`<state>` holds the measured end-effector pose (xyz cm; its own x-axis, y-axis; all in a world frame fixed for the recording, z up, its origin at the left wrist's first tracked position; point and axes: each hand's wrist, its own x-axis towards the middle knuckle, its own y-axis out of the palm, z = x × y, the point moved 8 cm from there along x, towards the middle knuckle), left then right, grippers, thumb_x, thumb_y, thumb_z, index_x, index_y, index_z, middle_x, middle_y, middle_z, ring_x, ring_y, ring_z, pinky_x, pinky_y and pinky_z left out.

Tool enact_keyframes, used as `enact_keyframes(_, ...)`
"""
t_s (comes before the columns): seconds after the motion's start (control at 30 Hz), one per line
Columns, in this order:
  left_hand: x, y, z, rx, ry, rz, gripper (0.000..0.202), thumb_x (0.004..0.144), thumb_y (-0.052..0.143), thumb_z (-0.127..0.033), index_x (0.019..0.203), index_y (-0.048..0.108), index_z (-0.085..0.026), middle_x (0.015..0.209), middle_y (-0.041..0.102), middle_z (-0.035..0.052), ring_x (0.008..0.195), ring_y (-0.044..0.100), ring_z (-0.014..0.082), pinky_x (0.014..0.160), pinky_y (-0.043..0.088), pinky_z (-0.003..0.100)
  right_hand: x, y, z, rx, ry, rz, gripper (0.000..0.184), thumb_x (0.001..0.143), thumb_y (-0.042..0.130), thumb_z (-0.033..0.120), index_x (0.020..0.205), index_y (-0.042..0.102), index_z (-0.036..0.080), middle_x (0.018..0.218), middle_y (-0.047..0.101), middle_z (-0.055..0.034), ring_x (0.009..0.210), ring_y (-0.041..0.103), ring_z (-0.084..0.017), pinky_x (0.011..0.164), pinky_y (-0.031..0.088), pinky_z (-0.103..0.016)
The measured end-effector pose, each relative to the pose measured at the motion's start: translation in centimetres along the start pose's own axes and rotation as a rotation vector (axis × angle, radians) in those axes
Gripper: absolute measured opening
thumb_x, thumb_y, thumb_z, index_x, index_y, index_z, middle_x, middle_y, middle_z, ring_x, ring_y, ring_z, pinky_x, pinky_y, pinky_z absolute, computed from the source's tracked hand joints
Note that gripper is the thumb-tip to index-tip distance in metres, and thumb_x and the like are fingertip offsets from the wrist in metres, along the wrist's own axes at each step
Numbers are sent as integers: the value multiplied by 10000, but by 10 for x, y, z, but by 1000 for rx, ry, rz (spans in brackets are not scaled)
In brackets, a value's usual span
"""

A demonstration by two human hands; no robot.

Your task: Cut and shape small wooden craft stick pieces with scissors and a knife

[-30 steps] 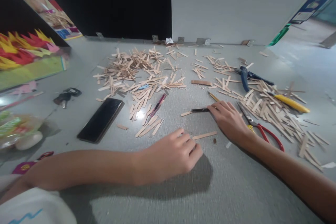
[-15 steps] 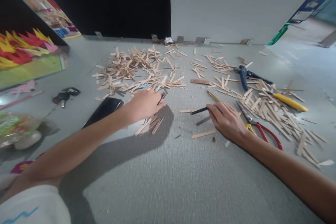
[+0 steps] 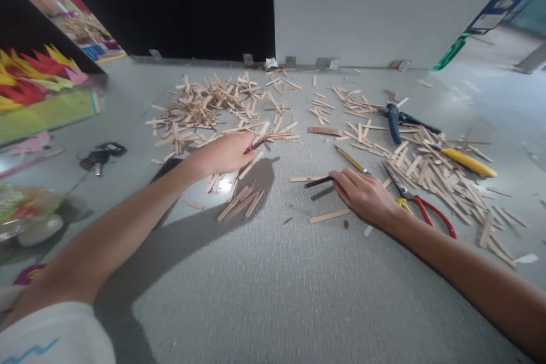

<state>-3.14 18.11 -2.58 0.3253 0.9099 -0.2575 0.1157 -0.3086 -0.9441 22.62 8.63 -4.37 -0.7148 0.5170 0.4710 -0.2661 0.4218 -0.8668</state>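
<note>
My left hand [image 3: 230,153] is closed on a thin purple pen-like thing [image 3: 257,144], whose tip points right over the near edge of the wooden stick pile [image 3: 209,102]. Short wooden sticks [image 3: 241,203] lie on the table below this hand. My right hand [image 3: 362,193] rests low over the table, its fingers pinching a slim black rod [image 3: 318,182] that points left. Just beyond the rod lies a wooden stick with a dark mark [image 3: 302,179]; another stick [image 3: 329,216] lies nearer me. A yellow pencil-like tool [image 3: 350,158] lies beyond my right fingers.
Red-handled scissors [image 3: 435,217], blue-handled pliers [image 3: 393,124] and a yellow-handled cutter [image 3: 469,162] lie among loose sticks on the right. A dark phone [image 3: 164,170] is partly under my left forearm. Keys [image 3: 99,160] lie at left. A black-and-white panel [image 3: 384,11] stands behind.
My left hand has moved away from me and slightly left with the purple thing, uncovering more sticks beneath. The right hand stays in nearly the same place, still holding the black rod.
</note>
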Motion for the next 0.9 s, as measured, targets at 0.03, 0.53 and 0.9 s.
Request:
enact_keyframes(0.03, 1, -5, 6, -9, -25, -20, 117, 1017, 521, -291, 951, 569, -208, 661, 597, 38, 508, 514, 201, 515, 324, 338, 0, -1, 0, -1, -2, -5, 312, 1126, 406, 120, 1054, 708, 152, 804, 685, -62, 633, 641, -195, 526, 475, -296)
enact_keyframes(0.53, 23, -17, 59, 44, -183, -132, 469, 940, 674, -252, 1383, 587, -126, 1090, 770, 168, 861, 732, 321, 713, 482, 342, 1, -3, -2, -11, 6, -16, 303, 1137, 395, 134, 1081, 692, 117, 789, 699, -62, 591, 653, -186, 505, 474, -282)
enact_keyframes(0.9, 9, 23, -9, -85, 110, 193, 275, 860, 755, -370, 655, 697, -197, 748, 755, 86, 706, 702, 235, 662, 454, 334, -1, -5, -6, 20, 86, -77, 185, 1059, 449, 103, 1016, 610, 183, 741, 726, -37, 516, 622, -168, 470, 421, -263)
